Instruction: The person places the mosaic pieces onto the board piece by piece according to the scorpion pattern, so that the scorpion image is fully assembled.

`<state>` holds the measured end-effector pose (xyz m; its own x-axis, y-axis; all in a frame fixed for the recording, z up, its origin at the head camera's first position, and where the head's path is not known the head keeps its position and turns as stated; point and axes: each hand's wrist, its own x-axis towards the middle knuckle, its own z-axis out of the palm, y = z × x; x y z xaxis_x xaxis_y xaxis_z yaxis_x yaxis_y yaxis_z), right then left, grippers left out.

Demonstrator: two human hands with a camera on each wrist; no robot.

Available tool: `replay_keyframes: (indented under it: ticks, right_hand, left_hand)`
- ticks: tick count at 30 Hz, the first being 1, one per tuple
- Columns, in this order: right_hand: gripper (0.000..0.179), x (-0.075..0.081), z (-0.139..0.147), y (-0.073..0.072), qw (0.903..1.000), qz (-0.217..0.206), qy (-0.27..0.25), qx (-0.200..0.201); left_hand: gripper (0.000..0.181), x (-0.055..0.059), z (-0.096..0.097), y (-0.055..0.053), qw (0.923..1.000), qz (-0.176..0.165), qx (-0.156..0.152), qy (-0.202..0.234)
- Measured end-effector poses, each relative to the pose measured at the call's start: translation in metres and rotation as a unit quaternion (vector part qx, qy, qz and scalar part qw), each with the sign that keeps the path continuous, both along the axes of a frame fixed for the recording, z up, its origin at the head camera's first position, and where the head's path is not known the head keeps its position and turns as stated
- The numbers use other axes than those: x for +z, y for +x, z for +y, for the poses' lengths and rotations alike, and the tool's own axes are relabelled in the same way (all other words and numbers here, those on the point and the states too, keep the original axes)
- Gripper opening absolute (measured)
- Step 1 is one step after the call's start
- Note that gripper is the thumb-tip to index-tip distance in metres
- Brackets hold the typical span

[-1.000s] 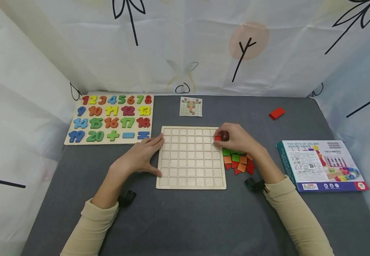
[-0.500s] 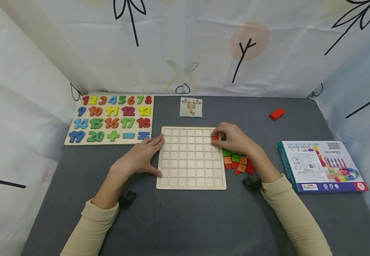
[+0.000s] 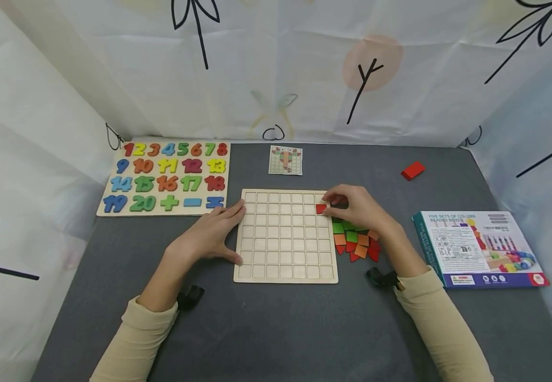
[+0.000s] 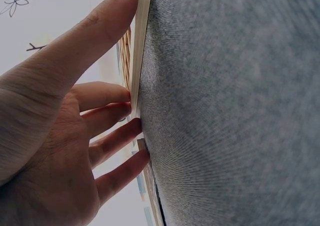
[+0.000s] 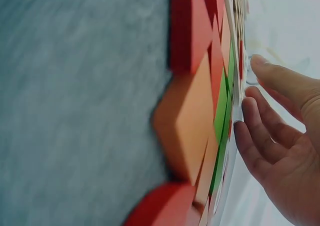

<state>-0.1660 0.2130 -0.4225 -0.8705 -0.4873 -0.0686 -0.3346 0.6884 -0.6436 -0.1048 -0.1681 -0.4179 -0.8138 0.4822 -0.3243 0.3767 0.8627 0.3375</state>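
Note:
A wooden grid board lies flat on the dark table. In its upper right part sits a red tile, in the second row from the top. My right hand is at the board's right edge, its fingertips close by that tile, and the right wrist view shows its fingers loosely bent with nothing between them. Along the board's left edge rests my left hand, fingers spread and thumb lower down. The left wrist view shows that thumb against the board's side.
Right of the board lies a pile of green, orange and red tiles. A number puzzle board is at the back left, a small pattern card behind the grid. A red block and a printed box lie on the right.
My right hand pinched the red tile, moved it slightly left onto its square, then let go and drew a little to the right. My left hand has stayed at the board's edge.

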Motion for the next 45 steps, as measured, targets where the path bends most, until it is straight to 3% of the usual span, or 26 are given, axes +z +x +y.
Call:
replay_keyframes:
  ticks: [10,24,45]
  right_hand:
    - [0.029,0.002,0.025,0.012,0.9995,-0.009,-0.008,-0.029]
    - [0.027,-0.001,0.035,0.025,0.9983,-0.022,0.020,0.049]
    - [0.028,-0.006,0.034,0.021,0.9974,-0.028,0.035,0.056]
  left_hand:
    - [0.134,0.000,0.001,0.000,1.0000,-0.002,0.003,-0.002]
    - [0.135,0.001,0.001,-0.001,1.0000,-0.003,0.001,-0.002]
    - [0.134,0.002,0.001,0.001,1.0000,-0.005,0.005,0.002]
